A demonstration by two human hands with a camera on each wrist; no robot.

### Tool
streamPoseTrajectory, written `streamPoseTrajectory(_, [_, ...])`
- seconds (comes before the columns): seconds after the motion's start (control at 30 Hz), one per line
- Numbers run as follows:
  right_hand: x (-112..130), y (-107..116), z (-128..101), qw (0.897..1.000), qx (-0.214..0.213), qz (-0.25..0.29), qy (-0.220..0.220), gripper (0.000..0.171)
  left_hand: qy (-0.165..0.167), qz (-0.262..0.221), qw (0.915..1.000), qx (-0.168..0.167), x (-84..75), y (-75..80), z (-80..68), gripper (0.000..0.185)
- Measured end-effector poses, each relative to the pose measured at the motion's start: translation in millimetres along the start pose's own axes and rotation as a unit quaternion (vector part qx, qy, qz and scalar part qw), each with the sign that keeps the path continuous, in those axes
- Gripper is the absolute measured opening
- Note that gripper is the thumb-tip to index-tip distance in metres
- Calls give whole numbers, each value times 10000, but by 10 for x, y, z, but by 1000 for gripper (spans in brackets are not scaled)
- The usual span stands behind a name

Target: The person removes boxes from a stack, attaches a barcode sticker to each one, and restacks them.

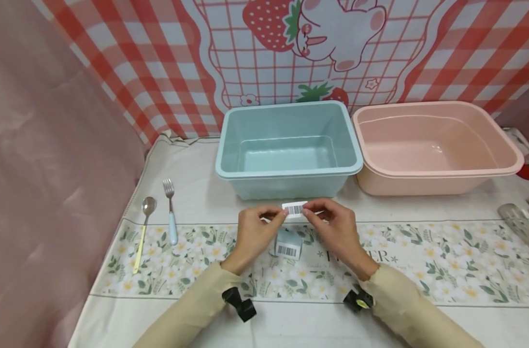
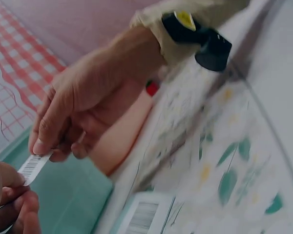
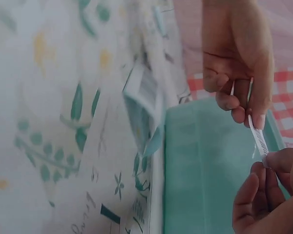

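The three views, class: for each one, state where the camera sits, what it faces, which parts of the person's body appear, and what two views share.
Head: worn on the head, looking forward and down at the table; shows both forearms, left hand and right hand pinching a barcode label.
Left wrist: on the left wrist, facing across at the right hand; left fingertips show.
Right wrist: on the right wrist, facing the left hand.
Shared: both wrist views show the label and the teal bin.
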State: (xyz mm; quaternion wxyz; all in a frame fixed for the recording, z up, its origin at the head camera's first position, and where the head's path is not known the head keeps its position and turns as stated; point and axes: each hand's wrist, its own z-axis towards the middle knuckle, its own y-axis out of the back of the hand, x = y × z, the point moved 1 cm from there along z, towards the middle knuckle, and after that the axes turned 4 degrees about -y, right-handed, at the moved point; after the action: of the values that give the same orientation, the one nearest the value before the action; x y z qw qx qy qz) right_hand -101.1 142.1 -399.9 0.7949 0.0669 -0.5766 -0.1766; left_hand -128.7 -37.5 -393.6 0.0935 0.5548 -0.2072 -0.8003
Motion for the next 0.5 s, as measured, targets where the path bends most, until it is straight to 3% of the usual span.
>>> streamPoseTrajectory(0.2, [-33,-99,108,9963,-99,-629,571,11,-326,444,9971,-519,148,10,100,13])
streamPoseTrajectory(0.5, [-94,-147,189,9946,83,-832,617,19,-441,519,9943,-818,252,-6,189,15])
